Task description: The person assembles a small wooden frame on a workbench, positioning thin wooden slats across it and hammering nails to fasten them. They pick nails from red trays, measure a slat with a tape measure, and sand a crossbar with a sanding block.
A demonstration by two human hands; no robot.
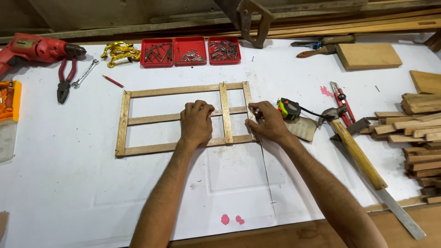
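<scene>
A wooden frame of thin slats lies flat on the white table, with a middle rail and two upright slats near its right end. My left hand rests palm down on the middle rail, fingers curled over it. My right hand pinches the right upright slat near its middle, fingertips closed on the wood.
A hammer and a metal ruler lie to the right, next to a tape measure and a pile of wood offcuts. Red trays of nails, pliers, a wrench and a red drill line the back.
</scene>
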